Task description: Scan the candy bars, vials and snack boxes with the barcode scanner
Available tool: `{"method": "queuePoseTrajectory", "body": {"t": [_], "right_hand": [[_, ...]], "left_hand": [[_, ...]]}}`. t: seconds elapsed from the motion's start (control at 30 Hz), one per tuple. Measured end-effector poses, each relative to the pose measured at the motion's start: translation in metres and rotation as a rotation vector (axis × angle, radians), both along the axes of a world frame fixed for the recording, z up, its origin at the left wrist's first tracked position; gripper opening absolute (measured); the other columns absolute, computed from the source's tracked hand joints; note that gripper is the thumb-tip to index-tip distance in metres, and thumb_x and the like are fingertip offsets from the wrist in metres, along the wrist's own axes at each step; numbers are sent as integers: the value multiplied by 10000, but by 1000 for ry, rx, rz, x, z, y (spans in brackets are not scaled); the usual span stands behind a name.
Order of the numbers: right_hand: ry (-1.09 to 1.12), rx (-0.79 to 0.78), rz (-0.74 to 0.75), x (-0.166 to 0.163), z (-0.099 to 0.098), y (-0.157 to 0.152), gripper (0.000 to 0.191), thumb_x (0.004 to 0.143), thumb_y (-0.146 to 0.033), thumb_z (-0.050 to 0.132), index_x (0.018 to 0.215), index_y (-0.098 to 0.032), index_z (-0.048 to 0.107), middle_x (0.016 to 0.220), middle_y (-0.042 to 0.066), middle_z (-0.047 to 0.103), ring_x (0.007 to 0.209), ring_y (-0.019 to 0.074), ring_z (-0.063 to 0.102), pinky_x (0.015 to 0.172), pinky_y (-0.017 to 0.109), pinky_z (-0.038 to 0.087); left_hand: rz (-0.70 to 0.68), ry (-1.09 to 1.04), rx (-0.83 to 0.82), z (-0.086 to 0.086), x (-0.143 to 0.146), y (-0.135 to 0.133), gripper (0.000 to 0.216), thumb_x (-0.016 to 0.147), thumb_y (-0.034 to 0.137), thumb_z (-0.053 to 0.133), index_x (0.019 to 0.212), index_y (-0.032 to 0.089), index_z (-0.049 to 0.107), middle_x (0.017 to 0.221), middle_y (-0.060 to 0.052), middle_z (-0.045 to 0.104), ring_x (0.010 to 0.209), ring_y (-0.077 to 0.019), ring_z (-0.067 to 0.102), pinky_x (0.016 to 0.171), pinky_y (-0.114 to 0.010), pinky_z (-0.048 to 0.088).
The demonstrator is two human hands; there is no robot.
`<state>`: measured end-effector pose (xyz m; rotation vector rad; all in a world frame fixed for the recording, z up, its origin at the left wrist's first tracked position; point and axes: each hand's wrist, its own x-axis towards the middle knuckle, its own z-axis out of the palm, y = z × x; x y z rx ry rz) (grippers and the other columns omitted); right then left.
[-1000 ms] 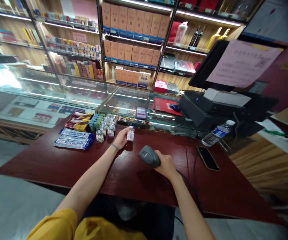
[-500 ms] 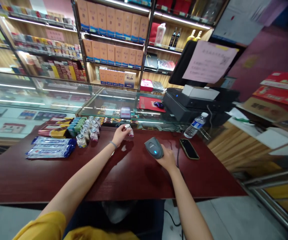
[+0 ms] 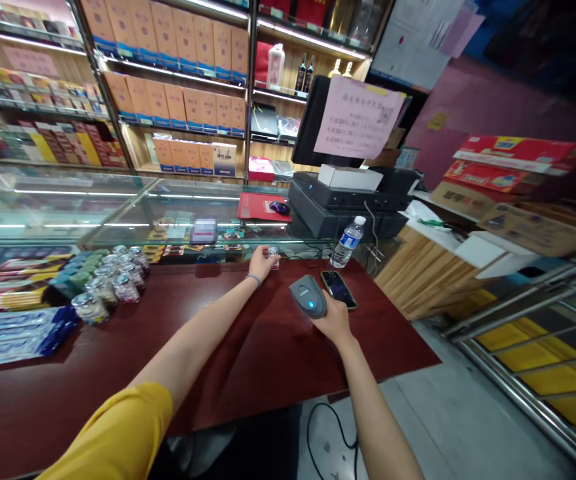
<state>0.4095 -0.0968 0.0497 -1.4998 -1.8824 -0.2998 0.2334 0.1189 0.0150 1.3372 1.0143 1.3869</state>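
1. Head view: the left hand point(image 3: 262, 264) had its fingers closed on a small jar point(image 3: 274, 255) near the back edge of the table point(image 3: 258, 340); whether the jar's base touched the wood, I could not tell.
2. The right hand point(image 3: 335, 320) was wrapped around the grip of a scanner point(image 3: 307, 297), with a blue light lit on the scanner's body — no beam showed on the jar, so whether it had been read could not be told.
3. The held jar was well apart from the grouped jars point(image 3: 126, 287), the only one of its kind away from them. That one piece was in hand, and its turn seemed unfinished.
4. At the left, neither hand touched the grouped jars, the green packs point(image 3: 84, 275), the red packs point(image 3: 23, 287) or the blue packets point(image 3: 11, 333). By my judgement much seemed left — though nothing showed which of these, if any, had already had a turn.
5. A phone point(image 3: 339, 288) lay flat just beyond the right hand, and a bottle point(image 3: 349, 243) stood behind it near the back edge; neither was being handled.
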Motion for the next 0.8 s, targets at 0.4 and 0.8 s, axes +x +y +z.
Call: {"method": "queuePoseTrajectory", "body": {"t": [0.4,0.8], "right_hand": [[12,60,24,5,-13,6,336,743,-289,588,1055,-168,613,700,62,725,600,252,707,557,284,477],[4,81,23,8,-23,12,320,740,-278,603,1043,-176,611,718,58,726,629,249,719,566,282,493]], "left_hand": [[197,200,-30,-27,59,21,374,691,274,803,951,173,555,982,-76,629,920,-191,595,863,-309,425],[258,302,-55,-25,68,16,460,664,392,834,975,145,601,1005,-110,635,1015,-252,605,922,-358,443]]}}
